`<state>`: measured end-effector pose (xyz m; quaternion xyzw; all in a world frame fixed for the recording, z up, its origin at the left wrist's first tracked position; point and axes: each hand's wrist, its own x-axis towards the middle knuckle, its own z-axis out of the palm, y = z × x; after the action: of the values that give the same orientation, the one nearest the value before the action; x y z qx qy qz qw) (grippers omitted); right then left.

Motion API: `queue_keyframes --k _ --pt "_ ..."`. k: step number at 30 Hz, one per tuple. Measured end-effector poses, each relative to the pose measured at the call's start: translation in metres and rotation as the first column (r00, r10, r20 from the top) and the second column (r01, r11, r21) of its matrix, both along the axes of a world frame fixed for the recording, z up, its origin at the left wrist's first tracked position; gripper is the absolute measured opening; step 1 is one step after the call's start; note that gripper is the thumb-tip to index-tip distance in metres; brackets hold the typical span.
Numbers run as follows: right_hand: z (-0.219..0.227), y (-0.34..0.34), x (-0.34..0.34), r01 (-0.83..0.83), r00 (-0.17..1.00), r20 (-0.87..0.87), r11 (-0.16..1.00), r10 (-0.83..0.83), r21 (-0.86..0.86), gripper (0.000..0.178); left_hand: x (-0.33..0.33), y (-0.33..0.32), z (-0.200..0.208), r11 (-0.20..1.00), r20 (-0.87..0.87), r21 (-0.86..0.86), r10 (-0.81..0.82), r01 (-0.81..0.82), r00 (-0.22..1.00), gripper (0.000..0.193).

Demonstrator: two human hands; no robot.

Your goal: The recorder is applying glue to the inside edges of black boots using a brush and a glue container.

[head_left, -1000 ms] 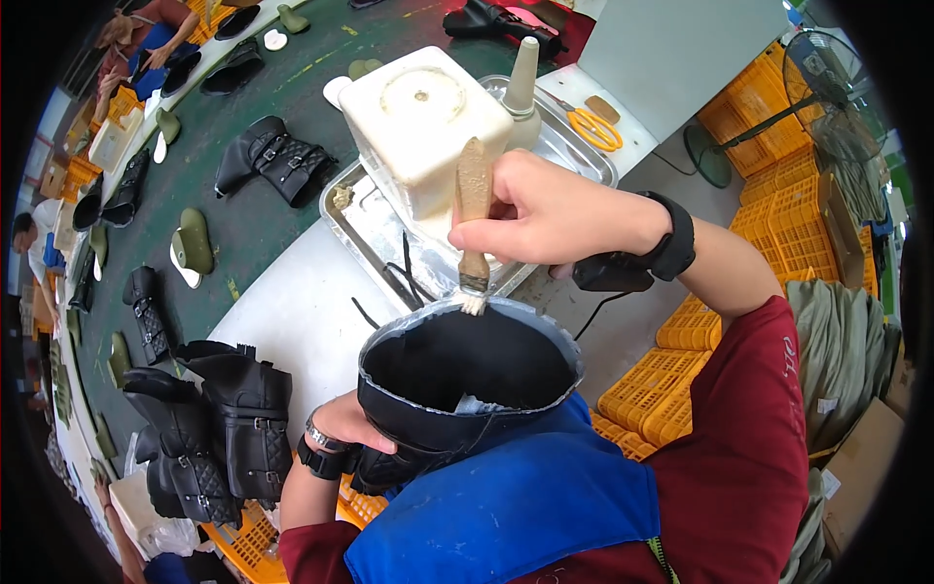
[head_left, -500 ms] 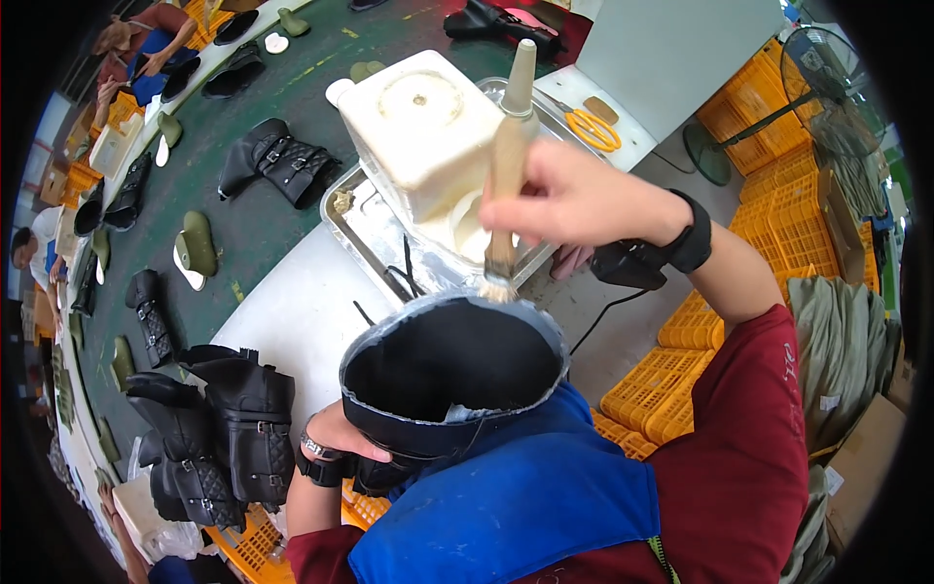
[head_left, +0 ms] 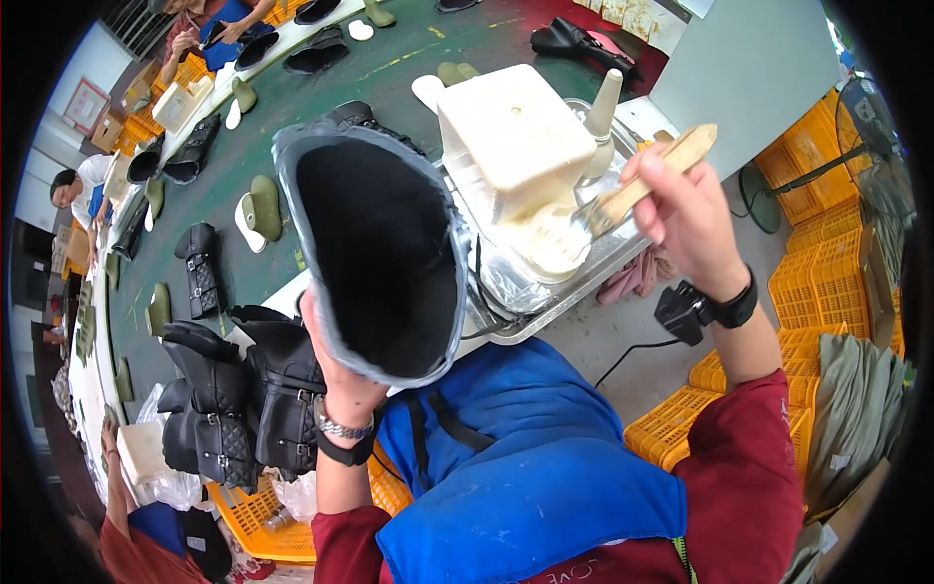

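Observation:
My left hand [head_left: 342, 375] grips a black boot [head_left: 457, 282] by its side, the wide mouth tilted up toward me. Pale grey material runs around its rim, and the dark lining shows inside. The boot's lower part is hidden. In my right hand [head_left: 686, 209] is a brush with a wooden handle [head_left: 671, 161]. Its bristles are at the lip of a small white cup [head_left: 553, 248] of whitish stuff, at the foot of a cream plastic container [head_left: 516, 136]. Both stand in a metal tray [head_left: 530, 326], beside a pale bottle with a tall nozzle [head_left: 601, 122].
Several black buckled boots [head_left: 219, 419] stand at the left. On the green conveyor belt [head_left: 379, 92] lie more boots and olive shoe forms [head_left: 261, 209]. Orange crates [head_left: 817, 277] and a fan [head_left: 866, 136] are at the right. Other people [head_left: 83, 190] sit across the belt.
The brush has left the boot's rim and moved right and down to the white cup. My left hand has raised the boot and turned its mouth toward the left. The view has shifted.

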<state>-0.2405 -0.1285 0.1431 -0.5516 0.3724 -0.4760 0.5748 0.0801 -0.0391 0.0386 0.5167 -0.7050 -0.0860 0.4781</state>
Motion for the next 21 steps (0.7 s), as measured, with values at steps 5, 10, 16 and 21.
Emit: queue_keyframes --k 5,10,16,21 --pt "-0.007 0.029 0.032 -0.127 0.986 -0.101 0.990 0.132 0.052 0.022 -0.002 -0.008 -0.010 0.938 0.236 -0.323 0.210 -0.127 0.949 0.072" --pt "-0.022 0.040 0.055 -0.265 0.961 -0.058 0.960 0.271 0.092 0.018 -0.005 -0.010 -0.012 0.882 0.403 -0.456 0.323 -0.118 0.857 0.049" --pt "-0.043 0.032 0.063 -0.343 0.917 -0.316 0.887 0.244 -0.310 0.013 -0.003 -0.002 -0.019 0.901 0.457 -0.431 0.270 -0.055 0.848 0.072" --pt "-0.045 0.032 0.063 -0.293 0.932 -0.333 0.841 0.145 -0.454 0.011 -0.003 0.002 -0.024 0.921 0.464 -0.387 0.227 -0.034 0.856 0.076"
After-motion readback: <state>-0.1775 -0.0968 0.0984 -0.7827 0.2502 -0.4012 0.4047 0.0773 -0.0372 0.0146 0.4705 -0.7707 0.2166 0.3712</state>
